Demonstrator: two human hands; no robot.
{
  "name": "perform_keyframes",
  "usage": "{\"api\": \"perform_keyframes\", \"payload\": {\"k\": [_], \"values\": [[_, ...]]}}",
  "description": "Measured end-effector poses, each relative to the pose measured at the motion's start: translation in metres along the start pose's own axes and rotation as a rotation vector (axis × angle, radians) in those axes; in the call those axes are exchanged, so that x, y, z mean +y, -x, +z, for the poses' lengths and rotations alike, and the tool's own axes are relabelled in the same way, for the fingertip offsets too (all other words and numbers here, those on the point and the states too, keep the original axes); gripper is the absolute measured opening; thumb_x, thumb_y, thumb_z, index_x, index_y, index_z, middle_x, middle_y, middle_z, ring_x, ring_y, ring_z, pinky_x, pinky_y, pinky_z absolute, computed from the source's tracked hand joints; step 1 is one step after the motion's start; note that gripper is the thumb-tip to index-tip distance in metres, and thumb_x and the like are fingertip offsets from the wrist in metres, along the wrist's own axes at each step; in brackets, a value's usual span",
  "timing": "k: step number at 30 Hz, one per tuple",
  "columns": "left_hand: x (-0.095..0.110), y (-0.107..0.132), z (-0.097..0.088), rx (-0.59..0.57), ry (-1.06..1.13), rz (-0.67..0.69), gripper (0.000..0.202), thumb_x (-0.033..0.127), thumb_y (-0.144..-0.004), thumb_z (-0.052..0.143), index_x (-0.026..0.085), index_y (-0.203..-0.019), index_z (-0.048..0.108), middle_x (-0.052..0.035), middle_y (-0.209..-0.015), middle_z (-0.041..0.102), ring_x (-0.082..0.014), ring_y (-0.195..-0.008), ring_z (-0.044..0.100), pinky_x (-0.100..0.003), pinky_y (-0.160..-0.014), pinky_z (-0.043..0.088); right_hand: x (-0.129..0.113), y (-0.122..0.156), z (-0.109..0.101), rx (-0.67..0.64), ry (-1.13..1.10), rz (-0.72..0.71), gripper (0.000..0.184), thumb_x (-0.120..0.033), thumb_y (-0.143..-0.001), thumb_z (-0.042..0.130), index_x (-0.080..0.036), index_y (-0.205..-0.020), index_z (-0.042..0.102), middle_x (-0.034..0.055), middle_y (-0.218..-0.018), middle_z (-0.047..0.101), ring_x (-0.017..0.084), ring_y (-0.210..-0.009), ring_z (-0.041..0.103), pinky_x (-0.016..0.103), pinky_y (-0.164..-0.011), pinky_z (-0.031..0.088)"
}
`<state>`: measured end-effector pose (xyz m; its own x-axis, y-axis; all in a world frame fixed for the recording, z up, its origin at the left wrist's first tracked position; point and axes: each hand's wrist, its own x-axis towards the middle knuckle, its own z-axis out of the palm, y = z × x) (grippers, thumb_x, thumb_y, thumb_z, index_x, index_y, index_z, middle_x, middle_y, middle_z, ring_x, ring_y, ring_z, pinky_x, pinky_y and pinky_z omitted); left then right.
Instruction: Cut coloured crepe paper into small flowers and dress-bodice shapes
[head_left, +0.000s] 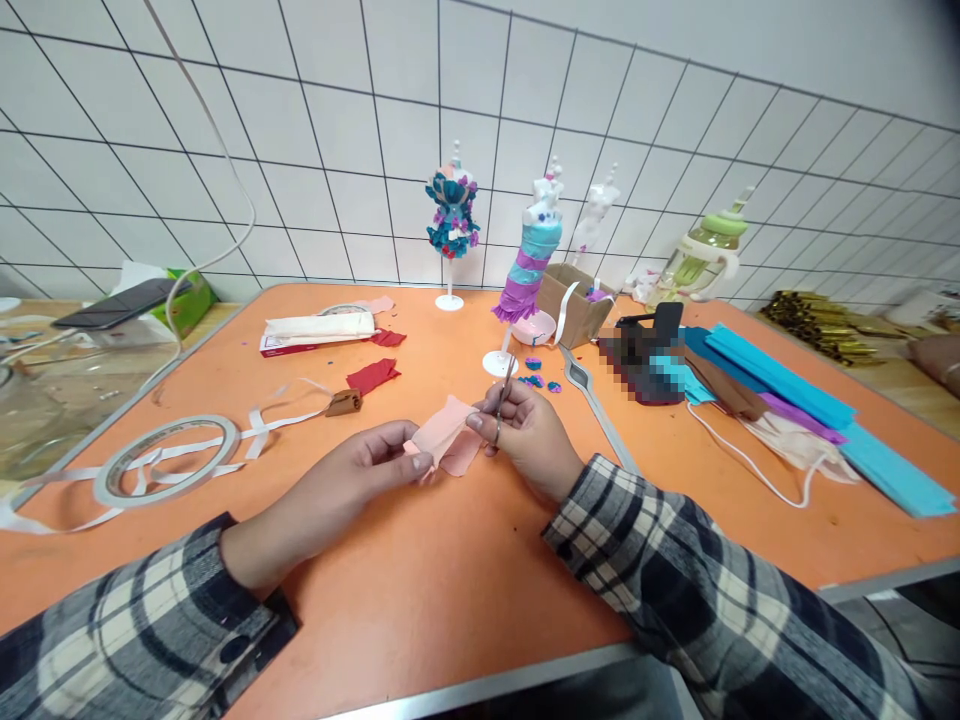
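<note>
Over the middle of the table, a piece of pale pink crepe paper (pixel 444 428) is stretched between my two hands, with a loose flap hanging below. My left hand (pixel 382 460) pinches its left end between thumb and fingers. At the right end, my right hand (pixel 529 435) is closed, its thumb and finger on the paper's edge. That same hand also grips small metal scissors (pixel 506 385), slim and pointing upward. Just beyond stands a small white dress form (pixel 531 250) wrapped in light blue and purple crepe paper.
A tape roll (pixel 166 462) with loose white strips lies left. Red scraps (pixel 373 375) and a brown paper roll (pixel 344 403) are nearby. Behind stand a flower-covered form (pixel 452 215), a cardboard box (pixel 574 305) and a green-lidded bottle (pixel 701 260). Blue crepe strips (pixel 780 375) lie right.
</note>
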<state>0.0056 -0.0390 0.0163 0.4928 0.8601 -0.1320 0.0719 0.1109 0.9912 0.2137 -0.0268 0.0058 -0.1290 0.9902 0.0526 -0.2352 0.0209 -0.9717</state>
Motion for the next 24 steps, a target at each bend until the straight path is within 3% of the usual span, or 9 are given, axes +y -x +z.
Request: {"api": "perform_keyframes", "payload": {"k": [4, 7, 11, 13, 15, 19, 24], "values": [[0.006, 0.003, 0.004, 0.053, 0.203, -0.076, 0.008, 0.021, -0.067, 0.071, 0.017, -0.071, 0.065, 0.0004, -0.068, 0.057, -0.0146, -0.066, 0.05, -0.025, -0.063, 0.045, 0.0, -0.001, -0.001, 0.022, -0.02, -0.02, 0.046, -0.036, -0.059, 0.085, -0.019, -0.08, 0.048, -0.0041, -0.075, 0.062, 0.007, -0.059, 0.053, 0.016, -0.047, 0.046], [0.006, 0.002, 0.004, 0.094, 0.245, -0.086, 0.014, 0.026, -0.068, 0.075, 0.017, -0.068, 0.066, 0.0009, -0.066, 0.056, -0.0131, -0.063, 0.049, -0.023, -0.06, 0.048, -0.001, -0.002, -0.003, 0.022, 0.038, 0.008, 0.046, -0.041, -0.06, 0.085, -0.019, -0.081, 0.05, -0.0041, -0.073, 0.061, 0.007, -0.058, 0.054, 0.017, -0.046, 0.048], [0.004, 0.0, 0.0, 0.212, 0.263, 0.001, 0.025, 0.037, -0.071, 0.083, 0.018, -0.074, 0.067, 0.0023, -0.067, 0.057, -0.0107, -0.06, 0.049, -0.018, -0.054, 0.047, -0.004, -0.002, -0.006, 0.016, 0.173, 0.103, 0.046, -0.055, -0.069, 0.076, -0.018, -0.084, 0.053, -0.003, -0.073, 0.061, 0.006, -0.048, 0.05, 0.021, -0.041, 0.051], [0.005, -0.001, -0.001, 0.3, 0.297, 0.036, 0.029, 0.037, -0.067, 0.087, 0.018, -0.079, 0.068, 0.0023, -0.07, 0.059, -0.0105, -0.062, 0.05, -0.017, -0.053, 0.047, -0.006, 0.0, -0.007, -0.098, 0.213, 0.15, 0.048, -0.061, -0.074, 0.069, -0.017, -0.084, 0.056, -0.0013, -0.074, 0.063, 0.005, -0.042, 0.046, 0.021, -0.037, 0.048], [0.008, 0.0, -0.002, 0.366, 0.326, 0.061, 0.033, 0.036, -0.063, 0.089, 0.019, -0.084, 0.069, 0.0022, -0.074, 0.062, -0.0103, -0.064, 0.052, -0.017, -0.054, 0.047, -0.009, 0.004, -0.007, -0.309, 0.249, 0.231, 0.05, -0.064, -0.075, 0.067, -0.015, -0.083, 0.058, -0.0008, -0.07, 0.064, 0.004, -0.038, 0.042, 0.019, -0.033, 0.042], [0.011, 0.001, -0.001, 0.388, 0.305, 0.072, 0.034, 0.038, -0.064, 0.089, 0.02, -0.085, 0.069, 0.0027, -0.076, 0.063, -0.0099, -0.065, 0.053, -0.016, -0.054, 0.047, -0.011, 0.014, -0.003, -0.664, 0.291, 0.346, 0.048, -0.061, -0.076, 0.069, -0.013, -0.079, 0.062, -0.0011, -0.064, 0.064, 0.003, -0.037, 0.038, 0.016, -0.032, 0.031], [0.007, 0.001, 0.0, 0.357, 0.207, 0.085, 0.031, 0.04, -0.068, 0.086, 0.022, -0.088, 0.071, 0.0065, -0.064, 0.056, -0.0077, -0.055, 0.047, -0.015, -0.051, 0.043, -0.012, 0.019, 0.0, -0.806, 0.28, 0.398, 0.048, -0.06, -0.079, 0.068, -0.013, -0.086, 0.065, 0.0023, -0.076, 0.069, 0.004, -0.049, 0.047, 0.015, -0.04, 0.034]]}}
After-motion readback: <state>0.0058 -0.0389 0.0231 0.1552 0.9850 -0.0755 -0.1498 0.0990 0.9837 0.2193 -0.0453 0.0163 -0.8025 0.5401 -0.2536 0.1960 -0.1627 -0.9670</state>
